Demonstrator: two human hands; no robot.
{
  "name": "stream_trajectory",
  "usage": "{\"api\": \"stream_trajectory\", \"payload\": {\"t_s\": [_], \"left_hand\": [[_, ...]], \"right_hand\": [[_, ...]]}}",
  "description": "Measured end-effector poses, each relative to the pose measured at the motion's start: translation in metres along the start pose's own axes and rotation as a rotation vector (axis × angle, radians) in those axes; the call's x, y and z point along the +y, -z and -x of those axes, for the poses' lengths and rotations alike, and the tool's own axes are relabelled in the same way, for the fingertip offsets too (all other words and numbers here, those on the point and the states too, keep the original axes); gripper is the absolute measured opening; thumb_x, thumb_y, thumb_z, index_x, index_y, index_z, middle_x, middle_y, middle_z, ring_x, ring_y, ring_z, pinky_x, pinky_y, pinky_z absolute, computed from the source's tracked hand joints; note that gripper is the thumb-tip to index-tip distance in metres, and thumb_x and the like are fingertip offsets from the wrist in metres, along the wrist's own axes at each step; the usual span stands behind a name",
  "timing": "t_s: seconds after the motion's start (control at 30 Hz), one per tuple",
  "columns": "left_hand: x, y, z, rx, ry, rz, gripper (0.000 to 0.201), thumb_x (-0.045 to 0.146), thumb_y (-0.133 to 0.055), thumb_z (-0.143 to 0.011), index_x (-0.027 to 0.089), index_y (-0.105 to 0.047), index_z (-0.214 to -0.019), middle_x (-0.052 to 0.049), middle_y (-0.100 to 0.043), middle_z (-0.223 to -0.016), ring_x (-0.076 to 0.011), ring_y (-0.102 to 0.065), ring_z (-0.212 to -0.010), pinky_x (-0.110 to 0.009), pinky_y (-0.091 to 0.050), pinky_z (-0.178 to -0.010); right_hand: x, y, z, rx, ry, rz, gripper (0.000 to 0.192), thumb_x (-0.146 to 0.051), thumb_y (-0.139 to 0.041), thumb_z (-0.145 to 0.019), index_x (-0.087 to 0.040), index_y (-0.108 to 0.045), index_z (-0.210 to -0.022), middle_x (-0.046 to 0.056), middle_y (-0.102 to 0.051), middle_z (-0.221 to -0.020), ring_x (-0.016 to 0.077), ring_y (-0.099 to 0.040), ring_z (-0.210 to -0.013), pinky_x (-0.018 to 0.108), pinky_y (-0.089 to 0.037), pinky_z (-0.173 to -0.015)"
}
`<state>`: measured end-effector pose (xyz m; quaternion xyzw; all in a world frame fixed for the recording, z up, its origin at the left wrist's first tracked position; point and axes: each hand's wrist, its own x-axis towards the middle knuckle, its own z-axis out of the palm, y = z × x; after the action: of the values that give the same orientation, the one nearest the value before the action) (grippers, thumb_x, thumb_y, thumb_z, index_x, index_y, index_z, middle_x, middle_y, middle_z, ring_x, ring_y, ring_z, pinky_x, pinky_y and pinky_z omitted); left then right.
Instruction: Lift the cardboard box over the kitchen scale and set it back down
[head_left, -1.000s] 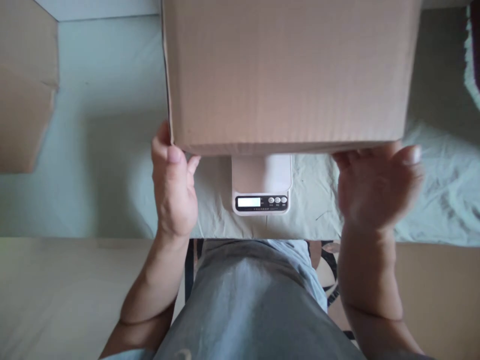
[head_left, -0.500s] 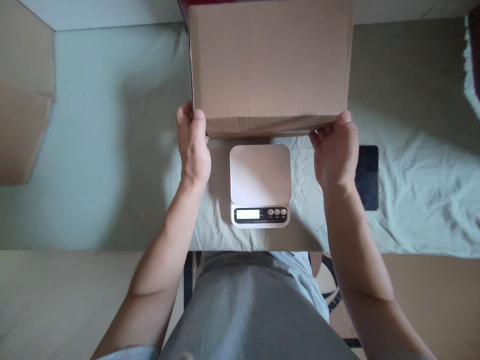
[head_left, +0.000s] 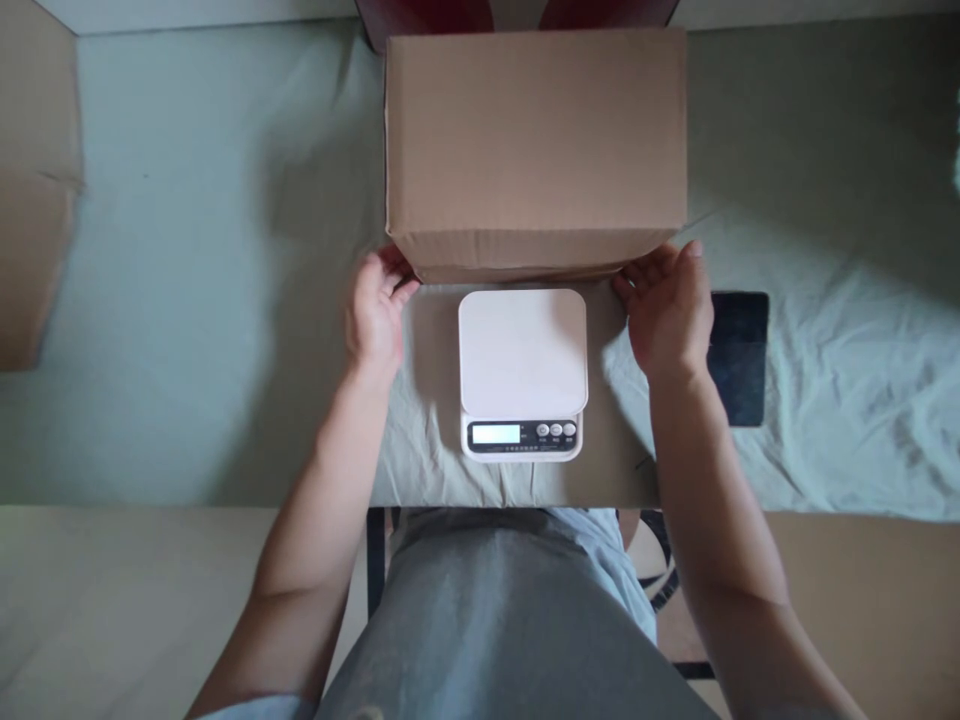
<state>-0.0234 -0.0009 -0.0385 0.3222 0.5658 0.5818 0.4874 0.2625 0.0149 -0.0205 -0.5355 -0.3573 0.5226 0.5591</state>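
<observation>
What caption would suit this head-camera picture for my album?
Both hands, left hand and right hand, at the near corners of a cardboard box behind a white scale on a cloth-covered table.

The box went down and back

The cardboard box [head_left: 535,150] now sits behind the scale [head_left: 523,372], no longer over it. The left hand [head_left: 373,315] and right hand [head_left: 667,310] have slid to its bottom corners.

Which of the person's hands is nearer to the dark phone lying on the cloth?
Right. The right hand sits at the cardboard box's near right corner, just left of the phone. The left hand is at the box's left corner, beyond the white scale.
</observation>
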Motion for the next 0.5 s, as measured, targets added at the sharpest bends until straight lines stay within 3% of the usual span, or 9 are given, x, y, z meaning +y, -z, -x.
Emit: {"api": "stream_trajectory", "payload": {"t_s": [0.1, 0.3, 0.5], "left_hand": [[0.004, 0.002, -0.003, 0.037, 0.034, 0.096, 0.031, 0.052, -0.059, -0.076, 0.025, -0.061, -0.091, -0.006, -0.069, -0.110, -0.0293, -0.056, -0.121, -0.053, -0.042, -0.105], [0.026, -0.015, 0.003, -0.036, -0.078, 0.042, 0.048, 0.069, -0.050, -0.081, 0.028, -0.064, -0.102, -0.003, -0.061, -0.129, -0.0278, -0.045, -0.136, -0.048, -0.043, -0.107], [0.068, -0.024, 0.029, -0.079, -0.175, -0.013, 0.047, 0.066, -0.058, -0.079, 0.034, -0.061, -0.113, 0.003, -0.053, -0.139, -0.0266, -0.037, -0.141, -0.045, -0.047, -0.103]], "right_hand": [[-0.002, -0.002, 0.002, 0.024, -0.012, -0.039, 0.049, -0.073, -0.046, -0.072, -0.028, -0.060, -0.086, 0.004, -0.069, -0.100, 0.0257, -0.063, -0.107, 0.047, -0.048, -0.097], [-0.022, -0.020, 0.009, -0.116, 0.034, -0.007, 0.044, -0.071, -0.044, -0.076, -0.033, -0.062, -0.090, 0.000, -0.066, -0.115, 0.0247, -0.059, -0.118, 0.042, -0.050, -0.099], [-0.058, -0.023, 0.025, -0.061, 0.121, -0.045, 0.046, -0.067, -0.053, -0.071, -0.028, -0.062, -0.094, 0.002, -0.063, -0.117, 0.0268, -0.055, -0.124, 0.046, -0.047, -0.107]]}}
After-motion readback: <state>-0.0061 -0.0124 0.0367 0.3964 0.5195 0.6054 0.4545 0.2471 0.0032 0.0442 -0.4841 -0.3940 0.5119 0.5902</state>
